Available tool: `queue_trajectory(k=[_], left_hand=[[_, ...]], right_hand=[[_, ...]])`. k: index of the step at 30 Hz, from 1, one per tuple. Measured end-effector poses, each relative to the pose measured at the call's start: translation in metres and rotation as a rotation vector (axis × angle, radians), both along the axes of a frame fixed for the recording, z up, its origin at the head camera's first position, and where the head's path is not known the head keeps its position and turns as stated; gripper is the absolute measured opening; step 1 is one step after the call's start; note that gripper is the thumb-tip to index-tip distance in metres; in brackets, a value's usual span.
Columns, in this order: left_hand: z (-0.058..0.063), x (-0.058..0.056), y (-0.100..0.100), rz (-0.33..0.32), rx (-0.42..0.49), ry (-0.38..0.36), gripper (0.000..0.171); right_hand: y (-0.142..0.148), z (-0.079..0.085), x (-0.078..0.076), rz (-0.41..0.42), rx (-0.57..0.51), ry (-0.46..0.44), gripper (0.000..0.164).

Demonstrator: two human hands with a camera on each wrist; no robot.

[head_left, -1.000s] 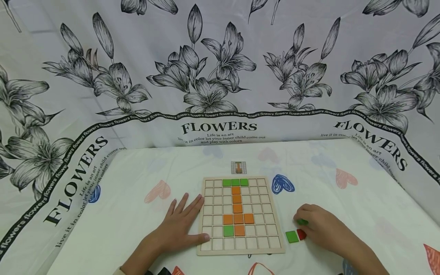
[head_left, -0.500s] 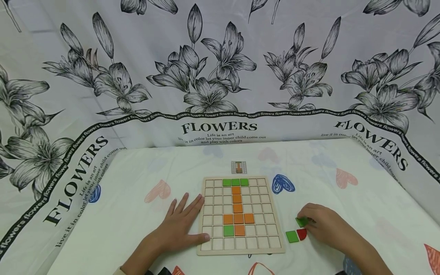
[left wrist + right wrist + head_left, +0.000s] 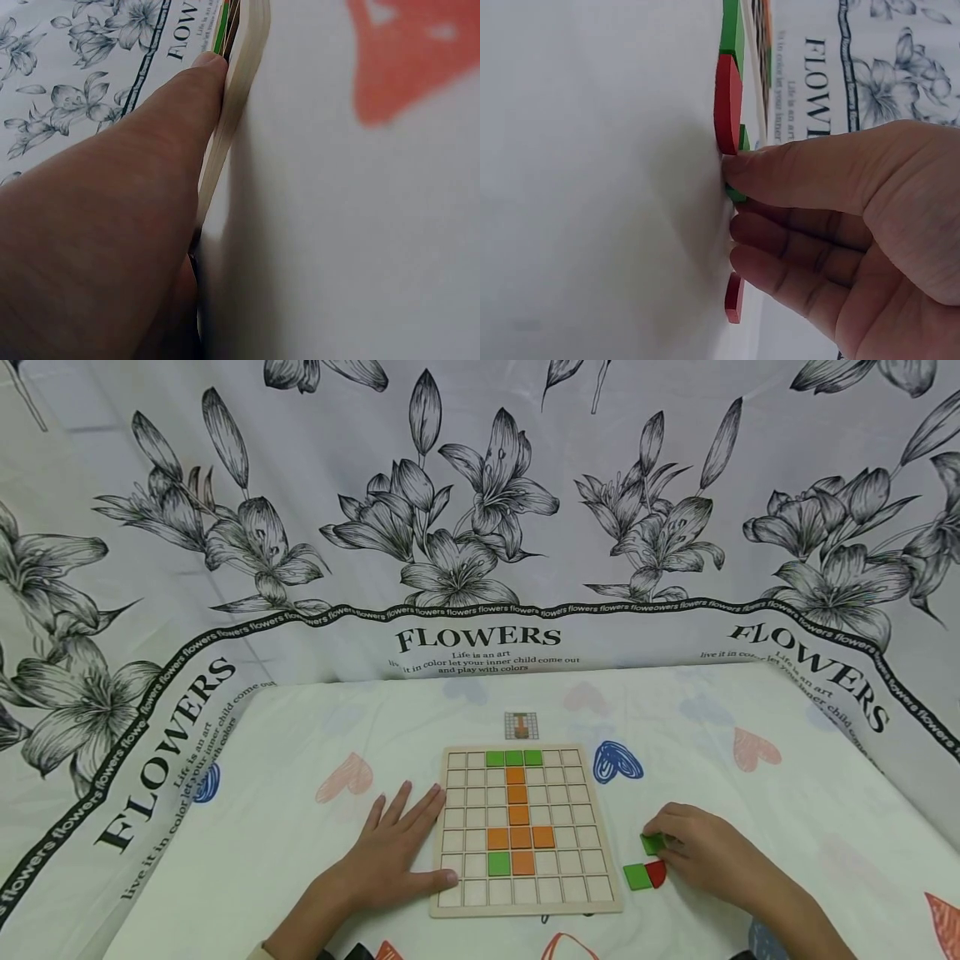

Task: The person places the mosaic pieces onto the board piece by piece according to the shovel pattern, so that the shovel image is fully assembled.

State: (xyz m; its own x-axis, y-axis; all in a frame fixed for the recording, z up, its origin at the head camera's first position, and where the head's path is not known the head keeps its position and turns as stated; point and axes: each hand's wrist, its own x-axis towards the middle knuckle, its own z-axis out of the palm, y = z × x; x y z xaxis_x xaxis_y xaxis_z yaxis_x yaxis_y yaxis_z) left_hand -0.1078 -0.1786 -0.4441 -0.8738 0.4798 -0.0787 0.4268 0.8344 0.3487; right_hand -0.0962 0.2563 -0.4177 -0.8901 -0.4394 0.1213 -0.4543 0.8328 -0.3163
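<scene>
My left hand point(image 3: 393, 852) lies with fingers spread along the left side of a wooden grid board point(image 3: 457, 893), its thumb over the frame. Orange square tiles point(image 3: 520, 837) form a column and short crossbar in the grid, with several green ones point(image 3: 513, 758) at the top and lower left. To the right of the board, my right hand point(image 3: 701, 852) pinches a green tile point(image 3: 652, 843) between thumb and fingers at the cloth. Close by, a second green tile point(image 3: 637, 877) touches a red piece point(image 3: 657, 873) with a curved edge. Another red piece point(image 3: 735, 298) shows beneath the fingers in the right wrist view.
A small printed card point(image 3: 521, 726) with a grid pattern lies beyond the board's far edge. The table is covered by a white cloth point(image 3: 285, 827) printed with hearts. A flower-print curtain point(image 3: 480, 527) hangs behind it.
My right hand has turned and shifted slightly, sliding the green tile a little, and more of that tile now shows. The red piece sits closer against the other green tile. My left hand stays still.
</scene>
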Motion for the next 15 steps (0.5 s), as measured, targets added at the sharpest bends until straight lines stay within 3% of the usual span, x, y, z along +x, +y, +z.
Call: queue_trajectory(k=[15], left_hand=[[0.0017, 0.0006, 0.0002, 0.000, -0.005, 0.004, 0.105]], right_hand=[[-0.0021, -0.0009, -0.0009, 0.039, -0.016, 0.015, 0.023]])
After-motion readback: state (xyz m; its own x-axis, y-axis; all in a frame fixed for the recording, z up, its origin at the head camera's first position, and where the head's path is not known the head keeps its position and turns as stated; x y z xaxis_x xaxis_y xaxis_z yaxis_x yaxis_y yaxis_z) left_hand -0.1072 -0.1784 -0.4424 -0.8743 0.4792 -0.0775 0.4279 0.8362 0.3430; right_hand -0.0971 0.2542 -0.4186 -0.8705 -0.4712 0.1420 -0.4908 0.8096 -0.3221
